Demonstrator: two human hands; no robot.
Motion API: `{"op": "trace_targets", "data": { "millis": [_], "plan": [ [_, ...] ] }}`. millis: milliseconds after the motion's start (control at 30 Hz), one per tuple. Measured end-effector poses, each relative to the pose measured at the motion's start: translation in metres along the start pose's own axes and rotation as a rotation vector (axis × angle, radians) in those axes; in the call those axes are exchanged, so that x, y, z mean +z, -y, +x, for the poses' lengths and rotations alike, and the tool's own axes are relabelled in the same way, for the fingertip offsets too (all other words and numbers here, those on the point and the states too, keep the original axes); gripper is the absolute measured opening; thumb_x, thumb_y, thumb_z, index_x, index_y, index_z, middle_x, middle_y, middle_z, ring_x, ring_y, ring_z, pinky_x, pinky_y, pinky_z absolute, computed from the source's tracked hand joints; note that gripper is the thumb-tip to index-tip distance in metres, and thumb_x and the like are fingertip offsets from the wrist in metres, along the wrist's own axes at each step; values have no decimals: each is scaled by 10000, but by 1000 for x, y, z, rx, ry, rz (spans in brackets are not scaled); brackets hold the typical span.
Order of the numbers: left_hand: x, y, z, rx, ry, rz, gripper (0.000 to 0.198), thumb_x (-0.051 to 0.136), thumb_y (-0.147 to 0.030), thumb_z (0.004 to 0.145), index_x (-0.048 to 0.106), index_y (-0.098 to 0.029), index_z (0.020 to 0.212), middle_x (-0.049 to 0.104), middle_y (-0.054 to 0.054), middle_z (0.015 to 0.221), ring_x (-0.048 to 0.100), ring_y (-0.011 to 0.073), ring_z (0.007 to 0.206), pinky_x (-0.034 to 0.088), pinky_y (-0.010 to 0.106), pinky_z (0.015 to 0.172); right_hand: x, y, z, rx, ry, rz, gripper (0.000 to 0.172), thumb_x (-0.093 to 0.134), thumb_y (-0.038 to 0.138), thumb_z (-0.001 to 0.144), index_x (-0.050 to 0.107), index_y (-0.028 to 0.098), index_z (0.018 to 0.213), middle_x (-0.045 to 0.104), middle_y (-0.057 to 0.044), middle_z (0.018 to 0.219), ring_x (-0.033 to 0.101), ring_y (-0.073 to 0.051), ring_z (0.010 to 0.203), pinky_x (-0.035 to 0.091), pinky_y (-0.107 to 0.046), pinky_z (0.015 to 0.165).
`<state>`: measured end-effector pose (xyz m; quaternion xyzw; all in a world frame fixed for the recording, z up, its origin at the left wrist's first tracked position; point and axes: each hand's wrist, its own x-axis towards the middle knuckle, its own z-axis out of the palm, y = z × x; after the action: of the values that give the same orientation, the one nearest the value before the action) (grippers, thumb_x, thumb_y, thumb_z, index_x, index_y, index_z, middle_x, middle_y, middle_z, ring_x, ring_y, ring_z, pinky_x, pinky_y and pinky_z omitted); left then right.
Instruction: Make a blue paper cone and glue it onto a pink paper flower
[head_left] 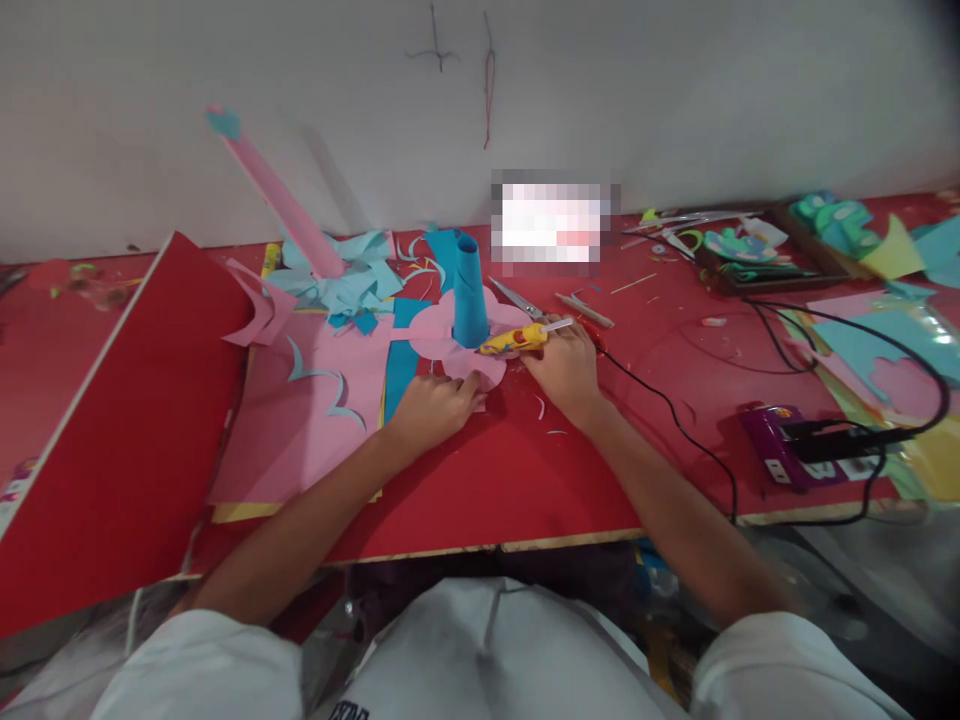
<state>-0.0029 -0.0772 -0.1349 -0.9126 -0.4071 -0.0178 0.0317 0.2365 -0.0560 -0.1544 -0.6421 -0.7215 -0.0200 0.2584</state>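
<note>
My right hand (566, 368) is closed round a small yellow glue gun (514, 340), with a pale glue stick poking out of its back end. The gun's nozzle points left, to the foot of a blue paper tube (469, 295). That tube stands upright on the middle of a pink paper flower (427, 335) lying on the red table. Curled at the flower's near petal, my left hand (442, 405) holds its edge between thumb and fingers; part of the grip is hidden.
Scissors (516, 298) lie just behind the flower. Pink paper sheets (315, 400) and a leaning red board (127, 430) are at left. A tall pink paper tube (285, 200) rises behind. At right are a purple box (780, 445), black cables and a tray (757, 275) of cut-outs.
</note>
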Motion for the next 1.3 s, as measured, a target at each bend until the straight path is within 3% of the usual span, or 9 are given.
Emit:
{"op": "trace_targets", "data": {
  "millis": [267, 567, 700, 933, 1167, 1300],
  "plan": [
    [5, 1, 0, -8, -29, -11, 362, 486, -377, 1090, 732, -145, 1220, 804, 164, 823, 789, 309, 743, 496, 343, 641, 4, 3, -3, -73, 44, -1, 279, 639, 241, 981, 745, 154, 1223, 775, -179, 1214, 664, -367, 1189, 506, -508, 1071],
    [5, 3, 0, 2, -13, 10, 353, 513, -368, 1080, 716, -151, 1272, 811, 156, 828, 790, 312, 731, 464, 332, 601, -2, 1, 0, -11, 38, 14, 356, 676, 212, 915, 736, 128, 1255, 777, -201, 1214, 672, -389, 1173, 506, -530, 1057],
    [5, 2, 0, 2, -21, -3, 357, 499, -385, 1090, 721, -147, 1235, 808, 163, 824, 787, 306, 737, 463, 333, 615, -1, 4, 3, -35, 86, 18, 305, 666, 215, 953, 748, 122, 1231, 780, -206, 1200, 675, -372, 1192, 502, -507, 1081],
    [3, 2, 0, 12, -22, -17, 352, 501, -394, 1096, 721, -158, 1238, 809, 159, 825, 789, 305, 737, 455, 328, 597, 3, -6, 3, -5, -23, -5, 319, 677, 240, 926, 752, 139, 1219, 792, -190, 1166, 692, -374, 1127, 537, -517, 1025],
    [4, 2, 1, 6, -6, 26, 374, 492, -402, 1102, 722, -155, 1262, 817, 159, 847, 798, 311, 753, 444, 327, 588, 4, 1, 4, -45, 68, 17, 318, 660, 187, 947, 748, 129, 1247, 786, -197, 1201, 678, -368, 1220, 498, -516, 1112],
    [3, 2, 0, 0, 7, 14, 366, 493, -400, 1102, 716, -163, 1271, 820, 159, 860, 799, 314, 761, 453, 331, 594, 2, 1, 5, 11, 72, 6, 358, 692, 187, 912, 748, 119, 1259, 782, -209, 1210, 680, -389, 1200, 521, -531, 1070]
  ]
}}
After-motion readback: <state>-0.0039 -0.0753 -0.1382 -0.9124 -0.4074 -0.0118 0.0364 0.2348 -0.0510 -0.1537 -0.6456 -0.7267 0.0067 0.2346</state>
